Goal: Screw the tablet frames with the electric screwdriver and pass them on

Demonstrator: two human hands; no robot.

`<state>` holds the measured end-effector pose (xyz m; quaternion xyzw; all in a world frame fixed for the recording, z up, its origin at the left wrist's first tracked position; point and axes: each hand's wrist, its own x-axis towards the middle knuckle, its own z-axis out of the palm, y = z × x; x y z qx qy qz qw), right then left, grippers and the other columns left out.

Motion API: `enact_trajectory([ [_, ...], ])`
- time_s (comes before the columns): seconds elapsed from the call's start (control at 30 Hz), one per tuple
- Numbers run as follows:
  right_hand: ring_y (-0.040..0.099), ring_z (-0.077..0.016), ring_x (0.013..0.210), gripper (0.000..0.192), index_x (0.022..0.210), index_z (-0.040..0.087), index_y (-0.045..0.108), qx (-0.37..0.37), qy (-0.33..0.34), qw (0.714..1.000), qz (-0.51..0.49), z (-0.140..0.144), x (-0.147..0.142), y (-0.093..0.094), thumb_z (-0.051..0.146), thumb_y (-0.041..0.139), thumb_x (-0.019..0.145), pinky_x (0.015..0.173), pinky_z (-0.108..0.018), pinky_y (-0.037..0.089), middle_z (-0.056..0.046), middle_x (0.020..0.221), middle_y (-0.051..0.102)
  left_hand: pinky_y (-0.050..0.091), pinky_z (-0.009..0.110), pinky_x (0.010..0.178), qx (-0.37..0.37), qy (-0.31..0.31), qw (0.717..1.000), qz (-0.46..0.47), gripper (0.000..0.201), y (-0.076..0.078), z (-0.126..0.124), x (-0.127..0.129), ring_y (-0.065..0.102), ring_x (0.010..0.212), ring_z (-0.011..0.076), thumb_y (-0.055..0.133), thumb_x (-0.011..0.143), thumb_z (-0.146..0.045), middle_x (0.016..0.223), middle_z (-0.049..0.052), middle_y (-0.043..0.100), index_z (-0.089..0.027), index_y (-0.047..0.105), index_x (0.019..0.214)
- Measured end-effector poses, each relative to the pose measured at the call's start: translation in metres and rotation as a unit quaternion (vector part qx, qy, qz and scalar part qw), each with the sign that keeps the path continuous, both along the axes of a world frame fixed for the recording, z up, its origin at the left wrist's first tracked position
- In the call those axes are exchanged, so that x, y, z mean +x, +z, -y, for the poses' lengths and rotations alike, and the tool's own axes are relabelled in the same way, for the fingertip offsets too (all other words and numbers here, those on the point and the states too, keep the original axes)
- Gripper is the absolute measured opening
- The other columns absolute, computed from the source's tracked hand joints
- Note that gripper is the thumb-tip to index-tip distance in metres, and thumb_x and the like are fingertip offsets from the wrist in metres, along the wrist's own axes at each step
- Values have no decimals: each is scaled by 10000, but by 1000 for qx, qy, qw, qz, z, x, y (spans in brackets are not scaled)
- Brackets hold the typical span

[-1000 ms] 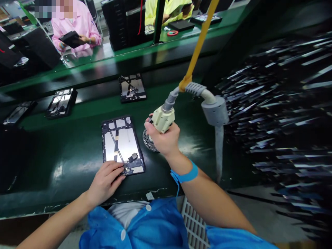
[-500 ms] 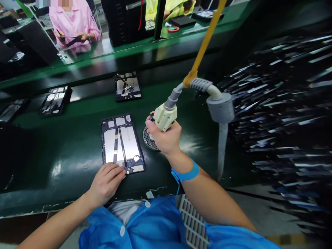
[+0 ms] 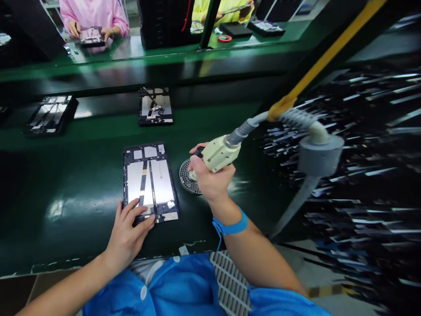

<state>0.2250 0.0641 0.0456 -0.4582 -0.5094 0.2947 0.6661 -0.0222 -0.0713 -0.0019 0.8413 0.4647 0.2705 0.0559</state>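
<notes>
An open tablet frame [image 3: 149, 181] with silver plates lies flat on the green belt in front of me. My left hand [image 3: 128, 232] rests on its near edge, fingers spread and pressing down. My right hand [image 3: 210, 180] grips a cream electric screwdriver [image 3: 219, 153], its tip hidden behind the hand, over a round perforated screw dish [image 3: 187, 177] just right of the frame. A grey cable [image 3: 312, 149] runs from the tool's rear and hangs from a yellow strap [image 3: 325, 57].
Two more open tablet frames [image 3: 154, 106] [image 3: 49, 115] lie farther back on the belt. Across a raised green ledge [image 3: 158, 61], a person in pink [image 3: 94, 17] holds a tablet and another in yellow [image 3: 223, 11] works. Dark blurred racks fill the right.
The flex cable in the frame now lies flat. My left hand spread its fingers on the frame's near edge. The screwdriver tilted lower toward the dish; the belt carried the far frames left.
</notes>
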Motion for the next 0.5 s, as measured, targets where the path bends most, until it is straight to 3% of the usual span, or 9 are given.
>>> enact_trajectory([
  [0.13,744,-234,848,217,964,215,694,-7,7,1000,18,-2,-3,-5,339,749,796,817,-440,645,-48,896,751,455,664,1074,-15,-16,1000,19,240,-2,-23,-4,566,1325,341,624,988,-172,1218,100,675,-279,704,1188],
  [0.27,747,-239,847,228,969,208,686,-9,20,1000,9,-6,-7,-9,343,746,796,800,-423,648,-64,913,753,458,630,1066,-17,-46,999,10,182,-1,-50,-4,590,1299,335,637,989,-210,1189,101,687,-252,711,1150],
  [0.5,756,-240,843,234,984,223,687,-28,32,999,22,-10,-13,-15,341,752,793,782,-404,648,-43,885,751,460,601,1067,-5,-34,999,15,249,-6,-48,-1,555,1349,334,616,988,-170,1271,124,665,-251,681,1214],
])
